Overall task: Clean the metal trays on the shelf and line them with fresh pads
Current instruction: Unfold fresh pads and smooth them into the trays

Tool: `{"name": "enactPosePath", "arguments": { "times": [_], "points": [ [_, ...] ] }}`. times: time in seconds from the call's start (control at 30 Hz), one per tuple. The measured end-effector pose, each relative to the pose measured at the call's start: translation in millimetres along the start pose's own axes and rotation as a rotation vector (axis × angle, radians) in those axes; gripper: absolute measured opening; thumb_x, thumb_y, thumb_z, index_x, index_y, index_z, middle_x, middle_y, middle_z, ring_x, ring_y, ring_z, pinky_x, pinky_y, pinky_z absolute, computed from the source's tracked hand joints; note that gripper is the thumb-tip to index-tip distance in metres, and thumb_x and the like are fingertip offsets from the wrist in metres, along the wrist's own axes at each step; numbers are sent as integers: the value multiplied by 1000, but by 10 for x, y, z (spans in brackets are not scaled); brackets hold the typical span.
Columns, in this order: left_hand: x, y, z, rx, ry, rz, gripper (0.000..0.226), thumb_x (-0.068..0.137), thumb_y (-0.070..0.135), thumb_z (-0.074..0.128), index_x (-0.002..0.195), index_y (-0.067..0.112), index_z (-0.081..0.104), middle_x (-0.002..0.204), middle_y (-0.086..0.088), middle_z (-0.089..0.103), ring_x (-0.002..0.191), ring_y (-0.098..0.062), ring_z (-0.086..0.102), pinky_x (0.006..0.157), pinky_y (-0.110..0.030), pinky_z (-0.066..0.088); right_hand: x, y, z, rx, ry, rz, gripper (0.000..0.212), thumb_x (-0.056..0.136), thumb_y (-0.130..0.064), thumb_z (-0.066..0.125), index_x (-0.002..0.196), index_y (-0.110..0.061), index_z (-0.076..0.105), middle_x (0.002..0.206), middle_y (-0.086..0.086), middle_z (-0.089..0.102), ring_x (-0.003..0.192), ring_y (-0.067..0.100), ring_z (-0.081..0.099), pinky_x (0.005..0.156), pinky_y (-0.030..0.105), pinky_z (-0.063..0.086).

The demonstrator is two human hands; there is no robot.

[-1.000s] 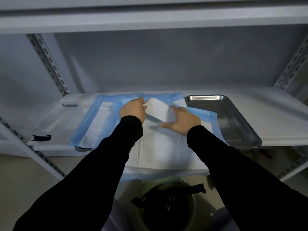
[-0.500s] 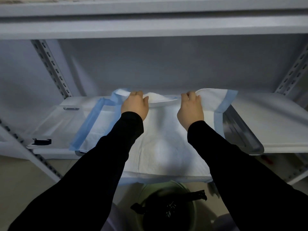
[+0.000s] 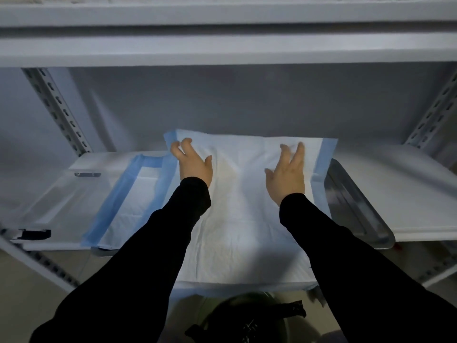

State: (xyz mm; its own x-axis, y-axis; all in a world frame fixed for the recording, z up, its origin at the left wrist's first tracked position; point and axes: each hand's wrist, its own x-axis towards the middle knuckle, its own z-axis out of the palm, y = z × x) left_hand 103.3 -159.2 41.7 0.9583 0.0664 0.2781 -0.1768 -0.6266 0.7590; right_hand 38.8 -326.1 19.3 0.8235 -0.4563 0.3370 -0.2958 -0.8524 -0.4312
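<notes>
shelf (image 3: 408,184): pad (image 3: 247,194) long axis front-back, both hands (image 3: 241,167) flat.

One cam only, on the person's head. Looks fwd and down at the shelf (image 3: 400,184) from close up; the shelf fills most of the pic.

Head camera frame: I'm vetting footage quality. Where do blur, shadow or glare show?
In the head view the light is dim; the left hand and right hand smear with motion blur; the metal tray shows faint glare; the black sleeves show no detail.
</notes>
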Motion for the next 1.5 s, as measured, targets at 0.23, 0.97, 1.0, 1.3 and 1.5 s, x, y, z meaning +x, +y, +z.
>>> {"name": "enactPosePath", "arguments": {
  "times": [0.23,0.97,1.0,1.3,1.5],
  "points": [
    [-9,-115,95,263,-213,-20,34,96,17,46,130,11,44,139,-10,39,120,-29,48,103,-39,40,4,15,103,-235,-310,0,43,94,-19,39,137,-10,39,142,10,40,132,31,36,112,43,27],
    [-297,-516,-142,615,-306,-446,85,93,59,34,150,6,0,154,-14,24,142,-32,23,116,-54,3,-311,310,-55,-114,-459,488,49,96,-23,34,143,-8,27,151,19,21,136,38,30,113,47,26],
    [-299,-496,-151,595,-279,-435,84,93,57,37,150,5,3,153,-14,26,141,-32,26,116,-54,5,-312,308,-56,-89,-461,487,49,97,-22,35,142,-6,28,151,20,21,134,38,31,111,46,27],
    [-224,-231,-338,164,-147,-388,62,86,43,62,133,4,45,132,-12,55,123,-30,51,103,-39,37,-368,266,-128,3,-437,426,43,100,-25,32,138,-4,33,145,19,34,132,37,37,108,42,32],
    [-234,87,-456,-177,-262,-238,56,100,31,40,148,7,24,156,-7,25,142,-23,28,113,-28,23,-408,203,-259,-15,-400,352,44,102,-31,29,136,-5,34,141,19,38,128,36,41,103,41,35]
  ]
}}
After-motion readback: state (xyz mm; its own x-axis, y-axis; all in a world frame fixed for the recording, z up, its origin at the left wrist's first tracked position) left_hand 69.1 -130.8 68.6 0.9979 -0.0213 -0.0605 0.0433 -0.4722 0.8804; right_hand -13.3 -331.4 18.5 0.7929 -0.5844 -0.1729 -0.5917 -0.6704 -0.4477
